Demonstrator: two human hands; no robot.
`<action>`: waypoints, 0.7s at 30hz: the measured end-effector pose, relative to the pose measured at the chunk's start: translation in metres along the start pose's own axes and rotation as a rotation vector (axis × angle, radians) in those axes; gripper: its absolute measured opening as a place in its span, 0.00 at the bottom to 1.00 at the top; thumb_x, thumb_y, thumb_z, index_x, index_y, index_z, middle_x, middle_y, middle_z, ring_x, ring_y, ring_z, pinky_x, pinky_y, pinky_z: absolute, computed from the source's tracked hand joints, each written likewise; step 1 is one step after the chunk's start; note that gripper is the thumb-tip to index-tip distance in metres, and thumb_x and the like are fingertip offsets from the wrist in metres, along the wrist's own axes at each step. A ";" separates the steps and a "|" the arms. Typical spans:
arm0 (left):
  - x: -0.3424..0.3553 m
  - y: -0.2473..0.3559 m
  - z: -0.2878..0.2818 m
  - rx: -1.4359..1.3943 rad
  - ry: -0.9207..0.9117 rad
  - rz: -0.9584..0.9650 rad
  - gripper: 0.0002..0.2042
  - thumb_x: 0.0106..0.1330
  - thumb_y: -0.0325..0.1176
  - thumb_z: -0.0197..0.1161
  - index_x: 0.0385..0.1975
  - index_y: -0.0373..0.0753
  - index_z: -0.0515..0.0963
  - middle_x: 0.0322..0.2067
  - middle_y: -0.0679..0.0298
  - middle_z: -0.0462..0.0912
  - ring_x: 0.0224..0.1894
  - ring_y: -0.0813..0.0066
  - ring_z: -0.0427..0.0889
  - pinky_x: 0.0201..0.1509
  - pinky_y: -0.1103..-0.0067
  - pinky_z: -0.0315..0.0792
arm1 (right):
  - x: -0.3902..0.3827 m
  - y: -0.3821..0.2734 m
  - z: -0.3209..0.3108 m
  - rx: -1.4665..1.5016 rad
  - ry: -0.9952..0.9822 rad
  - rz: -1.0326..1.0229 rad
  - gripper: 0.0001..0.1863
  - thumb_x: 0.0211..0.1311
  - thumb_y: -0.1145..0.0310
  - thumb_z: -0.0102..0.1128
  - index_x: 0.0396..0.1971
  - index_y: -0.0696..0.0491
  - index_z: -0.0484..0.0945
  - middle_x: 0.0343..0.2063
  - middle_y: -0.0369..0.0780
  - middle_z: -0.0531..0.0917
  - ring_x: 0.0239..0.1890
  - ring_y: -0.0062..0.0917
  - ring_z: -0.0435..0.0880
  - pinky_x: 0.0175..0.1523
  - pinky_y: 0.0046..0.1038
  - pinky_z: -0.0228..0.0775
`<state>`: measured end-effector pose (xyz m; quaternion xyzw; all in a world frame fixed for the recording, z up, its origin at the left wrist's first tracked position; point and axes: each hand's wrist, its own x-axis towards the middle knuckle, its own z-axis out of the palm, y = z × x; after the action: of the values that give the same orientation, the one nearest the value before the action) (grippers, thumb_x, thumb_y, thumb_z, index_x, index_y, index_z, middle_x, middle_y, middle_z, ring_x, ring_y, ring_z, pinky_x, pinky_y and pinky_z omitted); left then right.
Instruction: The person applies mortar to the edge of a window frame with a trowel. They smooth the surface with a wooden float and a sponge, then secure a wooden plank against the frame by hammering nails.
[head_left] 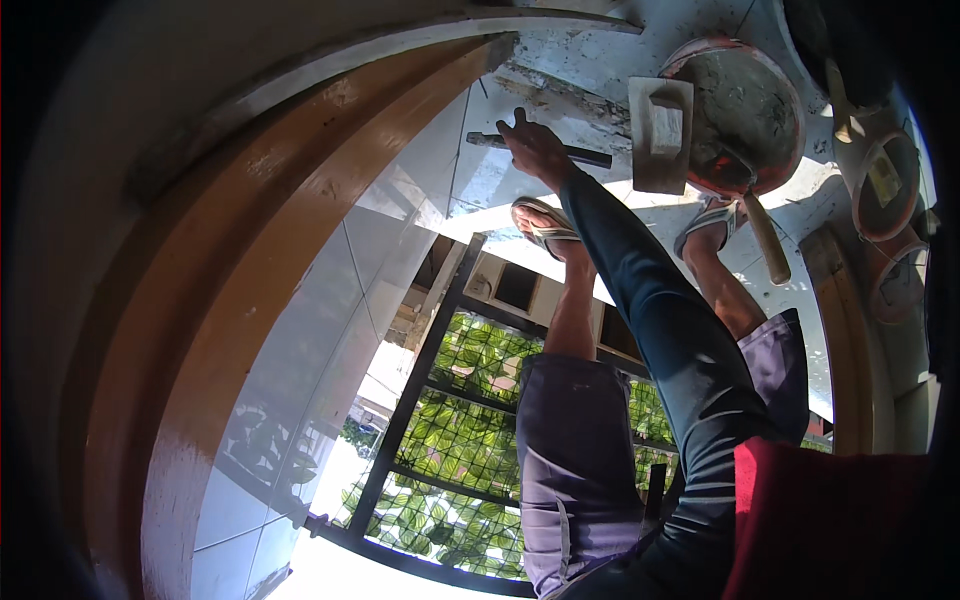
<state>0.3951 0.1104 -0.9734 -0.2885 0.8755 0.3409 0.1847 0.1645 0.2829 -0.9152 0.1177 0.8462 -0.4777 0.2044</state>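
Note:
My left hand (537,152) reaches down to the pale tiled floor, its fingers closed round a long narrow dark bar-shaped tool (588,156). The tool has a lighter metal end on the left; its exact kind is unclear. Right of the hand, a rectangular plastering float (648,172) with a block handle leans at the rim of a round reddish basin (797,130) holding grey mortar. A trowel with a wooden handle (768,240) lies over the basin's near edge, its blade partly hidden inside. My right hand is out of view.
My sandalled feet (548,228) stand just below the tool and basin. Brown wooden frame boards (240,290) curve along the left. More round containers (885,185) line the right side. A black metal gate (400,430) with mesh and green leaf pattern shows behind my legs. Debris (570,100) lies on the floor.

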 end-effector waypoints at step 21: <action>0.001 0.062 -0.038 0.042 -0.245 0.023 0.37 0.69 0.43 0.57 0.75 0.50 0.45 0.73 0.59 0.50 0.72 0.62 0.52 0.73 0.61 0.46 | 0.050 0.027 0.038 0.220 0.431 -0.158 0.19 0.68 0.59 0.46 0.49 0.57 0.67 0.20 0.42 0.80 0.25 0.40 0.82 0.30 0.40 0.70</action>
<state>0.3508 0.1207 -0.9170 -0.2305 0.8565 0.3575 0.2923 0.1399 0.2641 -0.9761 0.1718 0.8198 -0.5453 -0.0330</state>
